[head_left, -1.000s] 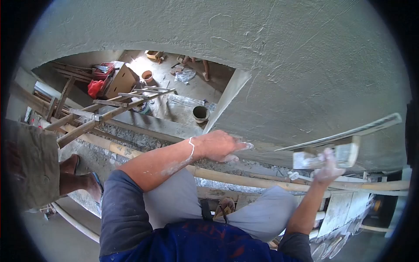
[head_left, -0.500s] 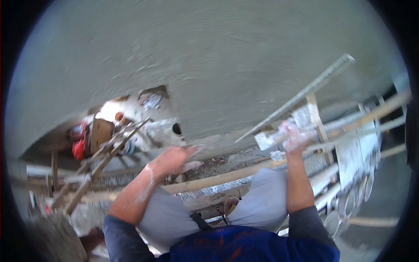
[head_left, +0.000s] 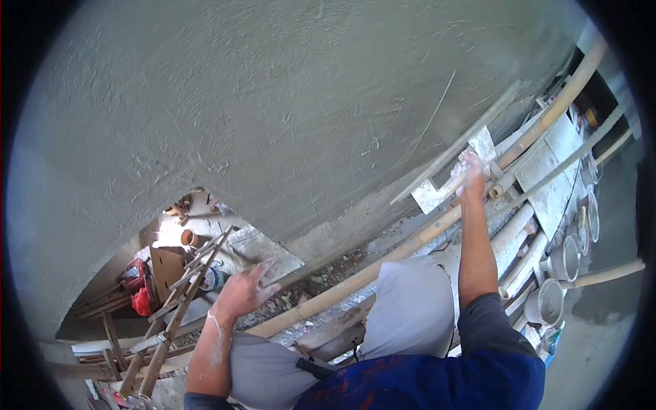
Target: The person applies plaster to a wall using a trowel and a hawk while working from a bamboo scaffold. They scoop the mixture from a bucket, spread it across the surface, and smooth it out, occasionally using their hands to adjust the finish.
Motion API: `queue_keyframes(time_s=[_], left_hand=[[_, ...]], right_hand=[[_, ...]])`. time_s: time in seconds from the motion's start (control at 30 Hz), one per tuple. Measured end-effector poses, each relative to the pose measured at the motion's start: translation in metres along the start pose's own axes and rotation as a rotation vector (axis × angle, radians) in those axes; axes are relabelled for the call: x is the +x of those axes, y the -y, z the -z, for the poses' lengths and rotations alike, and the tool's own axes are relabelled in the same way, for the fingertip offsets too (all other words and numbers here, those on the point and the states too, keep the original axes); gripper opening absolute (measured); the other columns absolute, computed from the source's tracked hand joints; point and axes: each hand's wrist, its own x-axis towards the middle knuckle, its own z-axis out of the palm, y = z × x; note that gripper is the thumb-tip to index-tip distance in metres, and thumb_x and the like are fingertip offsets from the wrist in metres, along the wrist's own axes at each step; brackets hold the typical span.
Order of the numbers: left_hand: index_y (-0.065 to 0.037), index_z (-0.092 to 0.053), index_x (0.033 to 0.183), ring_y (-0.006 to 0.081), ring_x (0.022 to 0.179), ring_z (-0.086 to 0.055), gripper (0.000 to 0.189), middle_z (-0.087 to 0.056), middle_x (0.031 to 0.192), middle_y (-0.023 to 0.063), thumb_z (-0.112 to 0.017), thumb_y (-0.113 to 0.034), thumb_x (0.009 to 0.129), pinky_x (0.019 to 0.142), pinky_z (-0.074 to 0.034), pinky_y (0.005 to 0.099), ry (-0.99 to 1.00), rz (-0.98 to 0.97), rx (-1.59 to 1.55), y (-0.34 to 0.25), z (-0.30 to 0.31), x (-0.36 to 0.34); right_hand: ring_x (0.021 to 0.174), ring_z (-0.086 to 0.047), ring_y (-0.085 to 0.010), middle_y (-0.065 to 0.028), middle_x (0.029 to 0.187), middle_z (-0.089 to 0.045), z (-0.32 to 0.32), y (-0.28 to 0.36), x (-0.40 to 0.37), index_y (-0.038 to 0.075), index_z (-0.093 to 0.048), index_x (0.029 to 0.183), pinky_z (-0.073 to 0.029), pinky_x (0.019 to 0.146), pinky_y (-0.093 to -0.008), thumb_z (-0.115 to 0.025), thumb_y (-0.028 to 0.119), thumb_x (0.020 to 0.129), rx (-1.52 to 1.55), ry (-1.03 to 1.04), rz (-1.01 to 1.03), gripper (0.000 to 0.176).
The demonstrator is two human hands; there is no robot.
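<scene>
My right hand (head_left: 471,172), smeared with wet plaster, is closed on the middle of a long plastering float (head_left: 428,196). Its straight, narrow edge slants up to the right along the grey plastered wall (head_left: 273,102). Two pale, plaster-coated plates show on either side of my fingers; the grip itself is hidden by the hand. My left hand (head_left: 242,290) is held out over the scaffold, empty, thumb and fingers apart, with plaster on the fingers and forearm. Beneath it are the wall's lower edge and a bamboo pole (head_left: 355,307).
Bamboo poles and boards form the scaffold under my legs. Tied wooden poles (head_left: 184,301) rise at left before an opening. Through it show a cardboard box (head_left: 166,270) and a red bag (head_left: 141,301). Several buckets (head_left: 547,303) stand lower at right.
My right hand and the float have moved up and slightly right along the wall. My left hand has shifted down and left in the view, which has tilted.
</scene>
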Motion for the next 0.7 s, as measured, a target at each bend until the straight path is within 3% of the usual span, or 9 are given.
queue_keyframes(time_s=[0.1,0.13,0.23,0.27,0.37,0.47,0.5,0.6,0.7], left_hand=[[-0.01,-0.046,0.13,0.0309,0.073,-0.065,0.057,-0.064,0.092,0.0207,-0.068,-0.028,0.08,0.067,-0.052,0.0382,-0.03,0.087,-0.076,0.009,-0.002,-0.01],[-0.006,-0.048,0.128,0.0304,0.079,-0.065,0.057,-0.063,0.101,0.0194,-0.07,-0.024,0.079,0.071,-0.05,0.0371,0.02,0.199,-0.1,0.005,0.002,-0.012],[-0.006,-0.048,0.128,0.0253,0.069,-0.064,0.055,-0.066,0.089,0.015,-0.069,-0.02,0.079,0.064,-0.05,0.0334,-0.128,0.138,-0.025,0.003,0.004,-0.019],[-0.005,-0.048,0.127,0.0225,0.069,-0.064,0.054,-0.067,0.089,0.012,-0.069,-0.017,0.079,0.063,-0.05,0.0315,-0.149,0.112,-0.012,0.005,0.004,-0.02],[-0.006,-0.047,0.128,0.0223,0.069,-0.064,0.055,-0.067,0.09,0.012,-0.069,-0.015,0.078,0.063,-0.051,0.0316,-0.152,0.229,-0.062,0.014,-0.001,-0.03],[-0.004,-0.046,0.128,0.0231,0.07,-0.064,0.057,-0.066,0.094,0.0151,-0.07,-0.014,0.077,0.064,-0.051,0.0321,-0.161,0.316,-0.019,0.015,-0.005,-0.041],[-0.003,-0.046,0.128,0.0236,0.07,-0.064,0.058,-0.064,0.099,0.0177,-0.071,-0.015,0.077,0.064,-0.052,0.0323,-0.13,0.346,-0.023,0.014,-0.004,-0.045],[-0.004,-0.048,0.127,0.0231,0.069,-0.063,0.057,-0.065,0.092,0.0152,-0.072,-0.016,0.077,0.061,-0.052,0.0317,-0.172,0.28,0.042,0.021,-0.012,-0.056],[-0.004,-0.049,0.125,0.0229,0.07,-0.064,0.055,-0.066,0.094,0.0131,-0.071,-0.023,0.078,0.061,-0.051,0.0323,-0.109,0.378,0.028,0.016,-0.012,-0.06]], right_hand=[[0.052,-0.053,-0.0169,-0.0034,0.065,-0.052,0.018,-0.014,0.013,0.007,-0.058,0.081,-0.048,0.049,-0.0334,-0.054,0.015,0.082,0.203,-0.105,0.126,0.009],[0.049,-0.051,-0.0186,-0.005,0.064,-0.051,0.036,-0.039,0.034,0.004,-0.056,0.087,-0.045,0.043,-0.0325,-0.053,0.008,0.08,0.304,-0.207,0.144,0.008],[0.05,-0.052,-0.0186,-0.0055,0.063,-0.051,0.059,-0.096,0.035,0.005,-0.056,0.084,-0.046,0.044,-0.0342,-0.051,0.007,0.08,0.061,-0.32,-0.058,0.007],[0.047,-0.051,-0.0182,-0.0047,0.061,-0.05,0.076,-0.131,0.046,0.007,-0.055,0.079,-0.044,0.042,-0.034,-0.049,0.006,0.08,0.151,-0.25,-0.12,0.006],[0.042,-0.046,-0.017,-0.003,0.058,-0.045,0.063,-0.186,0.053,0.008,-0.052,0.074,-0.04,0.038,-0.0329,-0.05,0.007,0.079,0.262,-0.346,-0.257,0.006],[0.045,-0.044,-0.0176,-0.0024,0.058,-0.043,0.048,-0.222,0.057,0.011,-0.049,0.07,-0.04,0.042,-0.0356,-0.052,0.01,0.079,0.293,-0.326,-0.494,0.01],[0.045,-0.044,-0.0176,-0.0022,0.058,-0.042,0.043,-0.233,0.061,0.011,-0.049,0.07,-0.04,0.042,-0.0356,-0.053,0.01,0.079,0.311,-0.345,-0.526,0.01],[0.045,-0.044,-0.0175,-0.0019,0.058,-0.041,0.023,-0.254,0.075,0.011,-0.047,0.069,-0.039,0.042,-0.0359,-0.057,0.009,0.075,0.35,-0.375,-0.602,0.012],[0.04,-0.042,-0.0176,-0.001,0.053,-0.039,0.007,-0.256,0.089,0.009,-0.048,0.067,-0.037,0.037,-0.0334,-0.056,0.005,0.072,0.377,-0.411,-0.612,0.01]])
